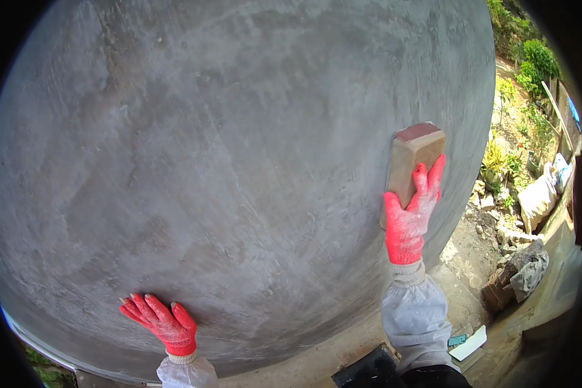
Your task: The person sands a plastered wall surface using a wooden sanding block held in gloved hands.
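A broad grey plastered wall (252, 168), mottled with paler streaks and faint scratches, fills most of the head view. On its right side, my right hand (412, 216) in a dusty red glove grips a tan, brick-shaped sanding block (409, 161) with a reddish end. The block lies against the wall, standing nearly upright, my thumb on its left side and fingers over its right. Low on the left, my left hand (165, 323), gloved in red with bare fingertips, rests flat on the wall with its fingers stretched out. White sleeves cover both forearms.
Beyond the wall's right edge, a slope holds green plants (538, 59), loose stones and a pale sack (538, 197). Nearer lies a crumpled grey cloth (529, 277). A black object (367, 368) and a white flat piece (468, 343) are near my right forearm.
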Demonstrator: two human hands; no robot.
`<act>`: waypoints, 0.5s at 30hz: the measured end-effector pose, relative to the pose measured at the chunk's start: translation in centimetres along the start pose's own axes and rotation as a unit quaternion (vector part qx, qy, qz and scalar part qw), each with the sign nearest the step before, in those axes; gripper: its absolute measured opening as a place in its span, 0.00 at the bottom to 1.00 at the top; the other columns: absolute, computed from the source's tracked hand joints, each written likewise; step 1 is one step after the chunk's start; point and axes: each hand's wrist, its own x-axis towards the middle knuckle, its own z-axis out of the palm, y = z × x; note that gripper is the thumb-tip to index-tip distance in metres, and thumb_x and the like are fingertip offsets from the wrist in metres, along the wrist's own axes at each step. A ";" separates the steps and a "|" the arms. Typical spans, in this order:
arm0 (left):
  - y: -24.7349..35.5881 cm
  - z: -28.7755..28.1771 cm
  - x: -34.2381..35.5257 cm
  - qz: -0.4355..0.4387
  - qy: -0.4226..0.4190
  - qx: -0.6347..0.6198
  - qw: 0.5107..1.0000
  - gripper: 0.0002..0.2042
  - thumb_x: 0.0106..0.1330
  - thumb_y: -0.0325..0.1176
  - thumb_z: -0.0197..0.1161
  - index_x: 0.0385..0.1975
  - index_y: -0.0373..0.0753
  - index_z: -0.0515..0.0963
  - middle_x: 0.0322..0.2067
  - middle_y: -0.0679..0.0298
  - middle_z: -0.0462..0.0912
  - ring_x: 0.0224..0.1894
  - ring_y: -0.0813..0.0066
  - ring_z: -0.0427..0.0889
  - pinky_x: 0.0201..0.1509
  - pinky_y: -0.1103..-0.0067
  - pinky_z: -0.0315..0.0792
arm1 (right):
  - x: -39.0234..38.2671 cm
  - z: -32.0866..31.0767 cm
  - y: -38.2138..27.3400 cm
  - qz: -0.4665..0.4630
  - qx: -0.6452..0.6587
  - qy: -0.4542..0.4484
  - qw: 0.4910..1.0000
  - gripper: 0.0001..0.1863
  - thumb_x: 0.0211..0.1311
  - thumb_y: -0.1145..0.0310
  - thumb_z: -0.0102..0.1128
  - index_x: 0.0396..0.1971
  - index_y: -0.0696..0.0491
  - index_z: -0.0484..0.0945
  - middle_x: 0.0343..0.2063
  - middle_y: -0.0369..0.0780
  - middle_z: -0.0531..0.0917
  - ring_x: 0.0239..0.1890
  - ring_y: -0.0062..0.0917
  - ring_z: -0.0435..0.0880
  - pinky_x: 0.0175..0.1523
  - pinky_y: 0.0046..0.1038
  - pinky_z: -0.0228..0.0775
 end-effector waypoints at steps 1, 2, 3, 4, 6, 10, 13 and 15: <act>0.0 0.1 0.2 -0.001 0.004 0.001 1.000 0.31 0.74 0.36 0.47 0.76 0.37 0.51 0.76 0.47 0.49 0.77 0.39 0.45 0.76 0.43 0.37 | -2.4 -0.5 -1.5 -0.117 -0.035 -0.066 0.990 0.34 0.34 0.63 0.82 0.48 0.40 0.78 0.66 0.50 0.64 0.59 0.50 0.68 0.66 0.51 0.58; -0.1 0.0 0.2 0.004 0.005 0.006 1.000 0.30 0.75 0.36 0.47 0.75 0.36 0.53 0.76 0.47 0.50 0.77 0.39 0.46 0.76 0.44 0.39 | -5.3 -1.0 -3.0 -0.231 -0.068 -0.135 0.961 0.35 0.31 0.53 0.85 0.46 0.37 0.79 0.60 0.51 0.69 0.55 0.50 0.70 0.65 0.53 0.59; 0.1 0.4 0.5 0.006 0.009 -0.006 1.000 0.30 0.75 0.36 0.47 0.75 0.36 0.53 0.76 0.47 0.50 0.77 0.39 0.46 0.76 0.44 0.39 | -9.5 -0.6 -3.8 -0.232 -0.015 -0.149 0.961 0.38 0.26 0.45 0.84 0.45 0.37 0.79 0.54 0.51 0.71 0.52 0.50 0.72 0.64 0.56 0.59; 0.2 0.8 0.6 0.006 0.014 -0.008 1.000 0.29 0.75 0.35 0.46 0.75 0.36 0.53 0.76 0.47 0.50 0.77 0.39 0.46 0.76 0.44 0.39 | -12.5 -0.2 -3.7 -0.230 0.040 -0.166 0.958 0.41 0.22 0.36 0.82 0.44 0.36 0.79 0.48 0.51 0.73 0.49 0.50 0.73 0.62 0.60 0.58; -0.4 0.7 0.1 0.006 0.016 0.000 1.000 0.29 0.75 0.34 0.46 0.74 0.35 0.54 0.75 0.47 0.52 0.77 0.39 0.47 0.76 0.44 0.40 | -12.3 -0.3 -3.2 -0.238 0.047 -0.189 0.951 0.41 0.23 0.33 0.80 0.43 0.36 0.79 0.45 0.52 0.74 0.47 0.50 0.74 0.62 0.60 0.59; -0.3 0.1 -0.2 0.003 0.013 0.015 1.000 0.29 0.75 0.34 0.46 0.74 0.35 0.54 0.75 0.47 0.53 0.76 0.38 0.48 0.76 0.44 0.41 | -2.9 -0.8 -0.2 -0.131 -0.040 -0.100 0.985 0.38 0.34 0.55 0.82 0.53 0.41 0.77 0.56 0.50 0.69 0.56 0.50 0.69 0.64 0.56 0.57; 0.0 0.7 -0.3 0.009 0.013 0.011 1.000 0.30 0.75 0.40 0.46 0.75 0.36 0.53 0.75 0.46 0.51 0.76 0.35 0.47 0.75 0.39 0.40 | 1.8 -0.5 3.0 0.086 0.071 0.024 0.993 0.38 0.38 0.76 0.78 0.57 0.49 0.74 0.75 0.50 0.55 0.64 0.56 0.62 0.70 0.52 0.52; 0.3 0.2 0.2 0.014 0.019 0.022 0.999 0.28 0.76 0.34 0.45 0.74 0.34 0.54 0.74 0.46 0.53 0.76 0.37 0.50 0.76 0.44 0.42 | 1.9 0.7 1.6 -0.005 -0.019 0.083 0.996 0.36 0.35 0.66 0.83 0.53 0.38 0.81 0.61 0.47 0.70 0.57 0.46 0.69 0.62 0.51 0.59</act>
